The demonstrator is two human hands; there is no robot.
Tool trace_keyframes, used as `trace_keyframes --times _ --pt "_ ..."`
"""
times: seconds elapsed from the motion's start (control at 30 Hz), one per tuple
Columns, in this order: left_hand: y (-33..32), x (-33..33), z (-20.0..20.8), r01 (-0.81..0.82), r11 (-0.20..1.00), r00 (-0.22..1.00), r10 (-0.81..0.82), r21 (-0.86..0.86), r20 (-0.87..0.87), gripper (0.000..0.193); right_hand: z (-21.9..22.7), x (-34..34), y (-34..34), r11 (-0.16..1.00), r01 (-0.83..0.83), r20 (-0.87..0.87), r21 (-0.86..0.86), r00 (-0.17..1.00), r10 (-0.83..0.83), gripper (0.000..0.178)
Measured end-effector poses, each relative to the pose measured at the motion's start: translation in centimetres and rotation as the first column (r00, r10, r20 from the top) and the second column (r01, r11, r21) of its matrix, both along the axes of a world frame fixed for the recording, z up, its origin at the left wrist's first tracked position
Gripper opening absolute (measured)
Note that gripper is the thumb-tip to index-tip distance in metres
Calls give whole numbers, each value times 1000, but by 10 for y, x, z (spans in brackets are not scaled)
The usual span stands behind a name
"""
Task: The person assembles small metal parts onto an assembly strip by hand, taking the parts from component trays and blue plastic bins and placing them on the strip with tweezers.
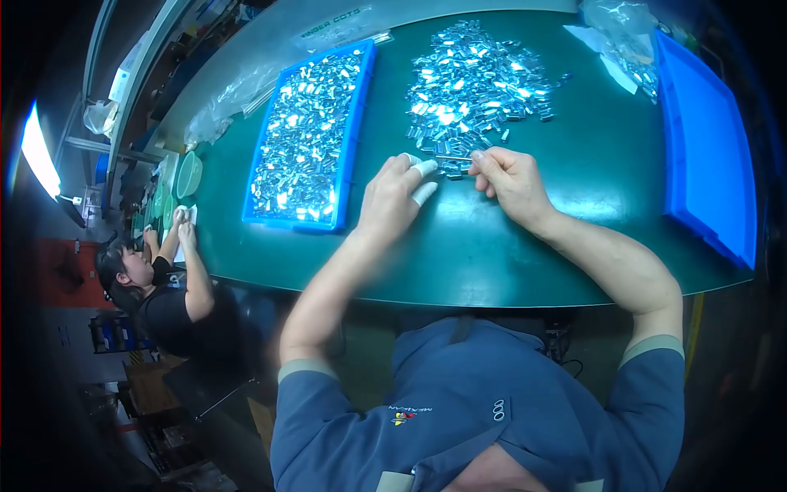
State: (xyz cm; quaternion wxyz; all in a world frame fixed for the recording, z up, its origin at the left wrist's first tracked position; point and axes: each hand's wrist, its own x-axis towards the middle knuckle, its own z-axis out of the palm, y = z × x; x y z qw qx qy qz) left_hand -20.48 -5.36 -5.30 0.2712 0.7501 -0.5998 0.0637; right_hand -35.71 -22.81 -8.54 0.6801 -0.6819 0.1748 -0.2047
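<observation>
My left hand (392, 195) rests at the near edge of a pile of small shiny metal pieces (475, 82). White finger cots cover two of its fingertips, and a gap shows between thumb and forefinger. Facing it, my right hand (515, 187) pinches one end of a thin metal rod (455, 157), which points left toward the left hand's fingertips. The rod's exact kind is too small to tell. Just below it, a few loose metal pieces (453, 173) lie between both hands on the green tabletop (492, 262).
A blue tray (354, 143) full of similar pieces stands left of the pile. Another blue tray (709, 148) is at the right edge. Clear plastic bags (215, 119) lie far left, others (623, 33) far right. A co-worker (176, 299) sits at the left beside a green bowl (189, 174).
</observation>
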Motion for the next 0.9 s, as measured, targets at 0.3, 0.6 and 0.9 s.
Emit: trace_keyframes --times 0.3,0.6,0.9 --pt "10 0 -8 -37 995 993 48 93 -111 17 1 1 -3 999 -50 -25 19 998 51 36" --pt "14 0 -7 -89 990 957 115 107 -266 22 2 0 1 996 -76 -11 -57 997 75 36" --pt "10 4 -25 -294 952 170 -36 -86 -985 26 0 -2 2 961 -201 4 -188 979 205 31"
